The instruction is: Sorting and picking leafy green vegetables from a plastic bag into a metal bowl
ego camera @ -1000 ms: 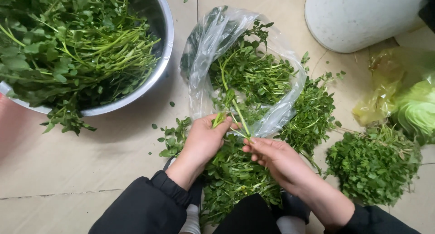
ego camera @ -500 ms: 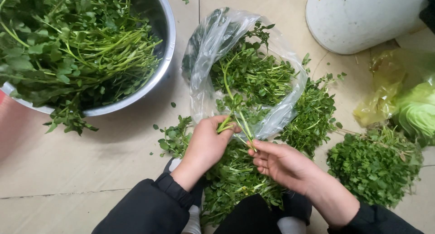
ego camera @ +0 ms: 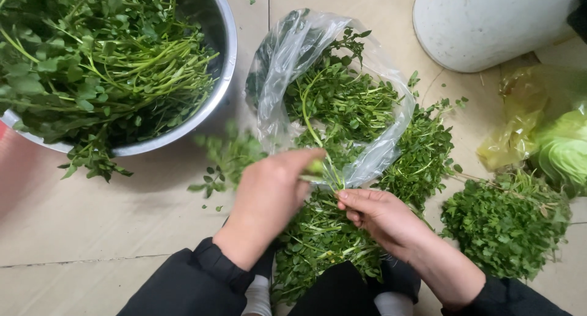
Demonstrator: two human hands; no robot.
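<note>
My left hand [ego camera: 269, 197] is closed on a sprig of leafy greens [ego camera: 229, 160], blurred with motion, its leaves out to the left of the hand. My right hand [ego camera: 382, 215] pinches green stalks [ego camera: 327, 175] at the mouth of a clear plastic bag [ego camera: 287, 59] that holds more greens. Under both hands lies a heap of the same greens [ego camera: 318, 242] on the tiled floor. A steel bowl [ego camera: 223, 65] full of picked greens stands at the upper left.
A white round container [ego camera: 489, 22] stands at the top right. A yellow-green bag with a pale cabbage [ego camera: 562, 151] lies at the right edge, and a separate pile of small-leaved greens [ego camera: 504, 224] beside it. My knees in black are at the bottom.
My left hand has pulled a sprig out of the bunch and swung it left toward the bowl. My right hand stays on the stalks by the bag.
</note>
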